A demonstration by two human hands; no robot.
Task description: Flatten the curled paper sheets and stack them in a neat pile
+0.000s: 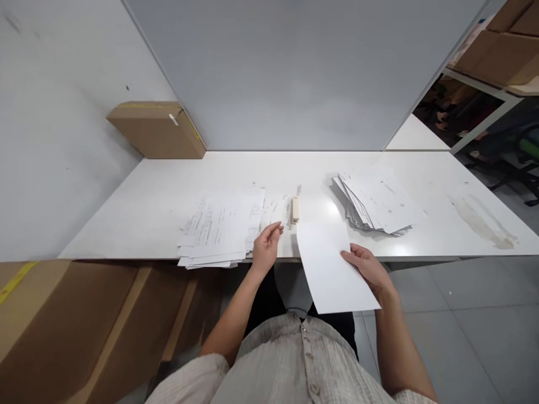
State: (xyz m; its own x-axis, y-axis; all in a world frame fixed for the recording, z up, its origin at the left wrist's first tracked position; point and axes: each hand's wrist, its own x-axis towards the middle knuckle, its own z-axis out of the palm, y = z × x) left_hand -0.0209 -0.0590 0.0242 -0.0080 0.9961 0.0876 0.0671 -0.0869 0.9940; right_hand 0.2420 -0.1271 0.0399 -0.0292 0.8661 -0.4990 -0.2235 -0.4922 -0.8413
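Paper sheet (332, 270) lies left of our right hand (367, 267), which pinches its right edge between thumb and fingers; its long axis runs from over the surface (147, 196) out past the front edge, slanting rightward as it nears us. Our left hand (266, 247), loosely curled with nothing visible in it, is at the front edge beside the written stack (223, 224). Just beyond the sheet's far left corner is a small cream block (295, 210), pointing toward the back edge, nearer our left hand
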